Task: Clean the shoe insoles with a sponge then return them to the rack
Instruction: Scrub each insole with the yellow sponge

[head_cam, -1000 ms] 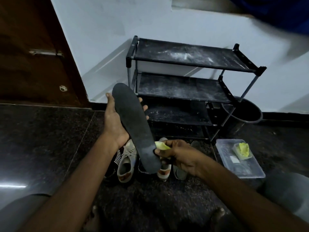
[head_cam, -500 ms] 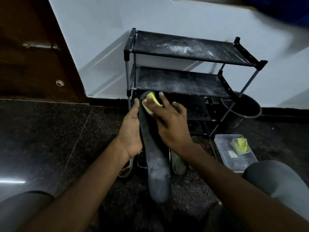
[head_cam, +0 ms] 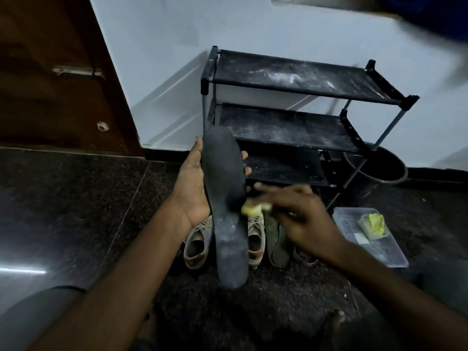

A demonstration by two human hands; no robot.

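Dark floor (head_cam: 76, 211), left hand (head_cam: 192, 183) gripping insole (head_cam: 228, 211), right hand (head_cam: 304, 219) pinching yellow sponge (head_cam: 250, 210)

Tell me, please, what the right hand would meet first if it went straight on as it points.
Most likely the dark insole, right beside the sponge the right hand pinches; blur hides whether they touch.

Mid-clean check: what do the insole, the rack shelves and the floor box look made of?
Insole: matte dark grey, probably foam; it curves slightly and shows pale scuffs near the heel. Rack shelves: likely black fabric sheets, dusty white, on metal-looking grey tubes. Box: clear glossy plastic; the floor shows through it.
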